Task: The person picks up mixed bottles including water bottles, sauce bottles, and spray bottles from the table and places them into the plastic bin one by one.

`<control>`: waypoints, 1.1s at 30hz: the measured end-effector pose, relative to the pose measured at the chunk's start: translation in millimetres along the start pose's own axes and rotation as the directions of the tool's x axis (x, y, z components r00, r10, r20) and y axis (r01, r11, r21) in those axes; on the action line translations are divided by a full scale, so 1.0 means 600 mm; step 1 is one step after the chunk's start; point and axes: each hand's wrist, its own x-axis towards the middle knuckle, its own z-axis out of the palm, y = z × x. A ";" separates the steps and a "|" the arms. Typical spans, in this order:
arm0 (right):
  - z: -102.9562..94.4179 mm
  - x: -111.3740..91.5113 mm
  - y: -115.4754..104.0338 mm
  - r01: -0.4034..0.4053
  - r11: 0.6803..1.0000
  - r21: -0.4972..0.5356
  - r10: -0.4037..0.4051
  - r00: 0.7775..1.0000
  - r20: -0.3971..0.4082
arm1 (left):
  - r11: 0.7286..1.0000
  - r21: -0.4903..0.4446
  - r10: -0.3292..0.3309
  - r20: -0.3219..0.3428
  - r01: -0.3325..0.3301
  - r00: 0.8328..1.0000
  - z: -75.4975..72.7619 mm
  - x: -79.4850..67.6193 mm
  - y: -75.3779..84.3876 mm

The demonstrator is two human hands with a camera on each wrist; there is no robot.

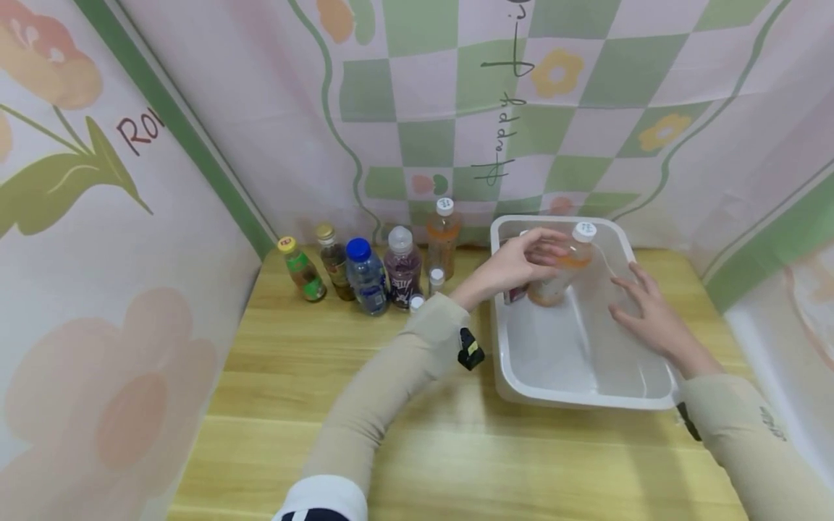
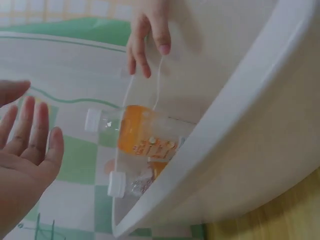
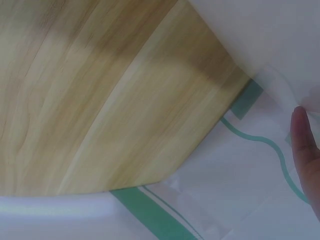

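Note:
Inside the white plastic tub [image 1: 573, 394] stands a clear bottle with an orange drink [image 1: 554, 289] and a white cap. My left hand [image 1: 511, 266] is above the tub's left side, fingers loosely bent and overlapping this bottle in the head view. In the left wrist view, a gap shows between the left hand [image 2: 25, 150] and the orange drink bottle [image 2: 145, 132]. A second white-capped bottle [image 2: 117, 185] is beside it, partly hidden by the tub wall. My right hand [image 1: 651, 318] is over the tub's right side, fingers spread, holding nothing.
Left of the tub, on the wooden table [image 1: 293, 376], stand a yellow-capped bottle [image 1: 302, 271], a gold-capped bottle [image 1: 337, 264], a blue-capped bottle [image 1: 368, 278], a purple drink bottle [image 1: 402, 271], another orange drink bottle [image 1: 443, 235] and small white-capped bottles [image 1: 436, 278]. Patterned cloth walls stand behind and beside.

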 end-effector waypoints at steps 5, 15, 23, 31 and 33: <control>0.000 0.000 0.000 -0.002 1.000 -0.004 0.002 1.000 -0.001 | 0.999 -0.021 -0.041 0.007 0.042 0.999 -0.020 -0.013 0.001; 0.003 0.000 0.004 0.003 1.000 -0.002 -0.003 1.000 -0.005 | 0.999 -0.025 -0.024 -0.051 0.023 0.998 -0.066 -0.036 0.012; 0.000 -0.002 0.003 -0.007 1.000 -0.022 0.007 1.000 -0.004 | 1.000 0.010 -0.010 -0.142 0.012 0.990 -0.105 -0.054 0.028; -0.002 -0.002 -0.001 -0.022 0.999 -0.026 0.022 1.000 0.008 | 1.000 0.020 0.022 -0.243 -0.017 0.970 -0.153 -0.087 0.042; -0.002 -0.002 -0.001 -0.021 1.000 -0.023 0.021 1.000 0.009 | 1.000 0.006 0.026 -0.269 -0.025 0.963 -0.166 -0.097 0.042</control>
